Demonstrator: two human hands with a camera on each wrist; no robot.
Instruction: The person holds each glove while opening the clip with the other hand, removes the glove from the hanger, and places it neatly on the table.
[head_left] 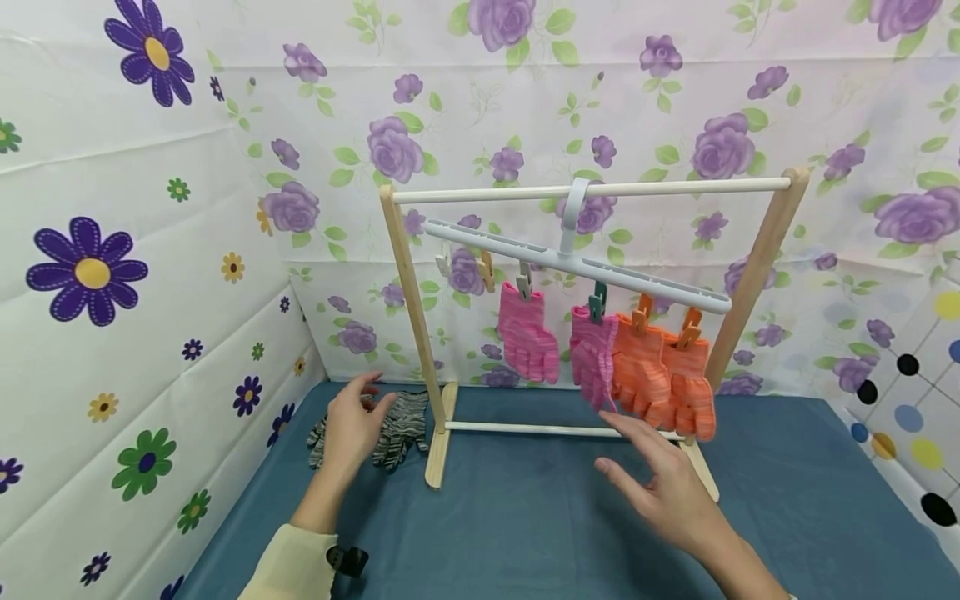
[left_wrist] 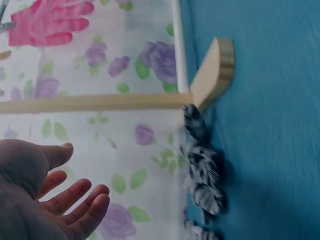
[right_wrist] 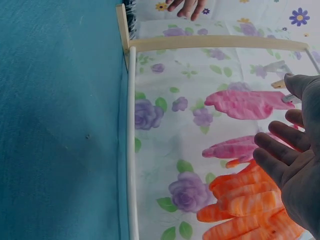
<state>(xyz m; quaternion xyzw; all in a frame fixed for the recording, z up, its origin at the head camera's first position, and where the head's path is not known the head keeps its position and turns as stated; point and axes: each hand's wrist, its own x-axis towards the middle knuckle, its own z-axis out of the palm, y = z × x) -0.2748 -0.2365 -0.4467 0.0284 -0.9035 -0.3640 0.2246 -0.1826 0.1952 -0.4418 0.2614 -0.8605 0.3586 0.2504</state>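
Observation:
Above the grey-black knit gloves (head_left: 405,429) on the table hovers my left hand (head_left: 354,425), its fingers apart and holding nothing. My right hand (head_left: 663,487) is in the air below the hanging gloves, fingers spread, with nothing in it. A light grey hanger (head_left: 573,260) hooks over the rack's top bar and slopes down to the right. Clothespins (head_left: 524,282) on it hold two pink gloves (head_left: 527,333) and two orange gloves (head_left: 686,383). A white peg (head_left: 443,265) and a yellow peg (head_left: 487,272) at its left end carry nothing.
The wooden rack (head_left: 412,308) stands on the blue tablecloth (head_left: 517,517), with feet and a low white bar (head_left: 555,429). Flowered cloth (head_left: 330,125) hangs behind and at the left. A dotted cloth (head_left: 918,408) is at the right.

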